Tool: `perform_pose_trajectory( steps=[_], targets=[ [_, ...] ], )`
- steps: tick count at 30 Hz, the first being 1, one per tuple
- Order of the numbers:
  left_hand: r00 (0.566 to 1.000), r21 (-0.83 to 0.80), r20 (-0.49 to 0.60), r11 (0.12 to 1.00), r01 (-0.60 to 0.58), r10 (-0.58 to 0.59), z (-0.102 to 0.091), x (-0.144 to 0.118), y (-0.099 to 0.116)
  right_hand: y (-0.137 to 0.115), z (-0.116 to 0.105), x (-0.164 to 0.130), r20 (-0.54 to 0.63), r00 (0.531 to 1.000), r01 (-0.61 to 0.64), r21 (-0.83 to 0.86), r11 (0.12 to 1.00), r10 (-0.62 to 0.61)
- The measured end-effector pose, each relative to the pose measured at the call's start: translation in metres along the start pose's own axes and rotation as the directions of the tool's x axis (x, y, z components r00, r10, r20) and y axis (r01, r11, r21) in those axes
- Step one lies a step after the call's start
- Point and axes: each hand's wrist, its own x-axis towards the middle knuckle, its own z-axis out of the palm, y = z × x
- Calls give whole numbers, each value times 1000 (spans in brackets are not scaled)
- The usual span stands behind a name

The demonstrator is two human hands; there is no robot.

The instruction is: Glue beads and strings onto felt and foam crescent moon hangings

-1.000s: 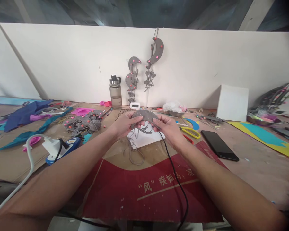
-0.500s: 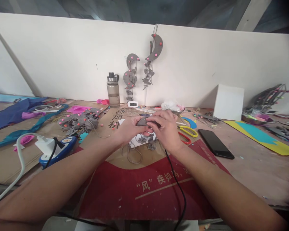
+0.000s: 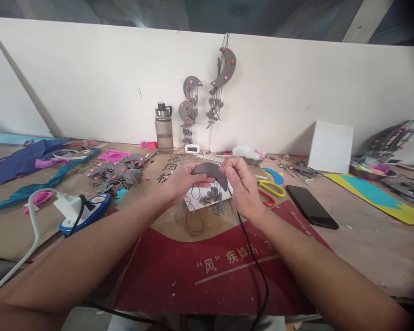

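- While both hands hold the grey felt crescent (image 3: 212, 173) above the white sheet (image 3: 207, 198), step looks like fitting its hanging strings.
- Left hand (image 3: 179, 181) grip closed on the crescent's left end; right hand (image 3: 243, 188) pinches the right tip.
- Next move likely needs a steady pinch, strings untangled.
- Surface: red cardboard (image 3: 207, 271), black cable (image 3: 251, 257), scissors (image 3: 271, 187), phone (image 3: 312, 207).
- Far: water bottle (image 3: 164, 128), finished moon mobiles (image 3: 224, 69) on white wall.

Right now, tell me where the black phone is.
In the head view the black phone lies flat on the table, right of the right hand, just beyond the yellow scissors and in front of the white box.
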Motion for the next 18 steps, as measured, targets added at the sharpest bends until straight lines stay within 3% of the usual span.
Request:
perform_pose_trajectory(
  steps=[3, 5, 7, 9, 12, 18],
  targets=[
    [1000, -1, -18, 1000, -23, 23, -1, 0, 0, -12, 2, 1, 288, 950, 105, 68, 992, -121],
    [999, 7, -3, 999, -47, 47, -1, -1, 0, -16, 5, 1, 399, 903, 162, 25, 986, -158],
    [998, 28, 4, 998, -57, 57, 0, -2, 0, -15, 8, 2, 354, 928, 141, -49, 989, -115],
    [999, 61, 6, 997, -40, 39, 2, -4, 1, -7, 9, 3, 222, 974, 71, -113, 991, -45],
    [999, 105, 39, 994, 3, -7, 6, -7, 2, 6, 6, 4, 88, 996, 31, -217, 976, -12],
    [995, 197, 95, 980, 18, -38, 17, -13, 4, 18, 1, 3, 91, 994, 89, -328, 940, -62]
  ],
)
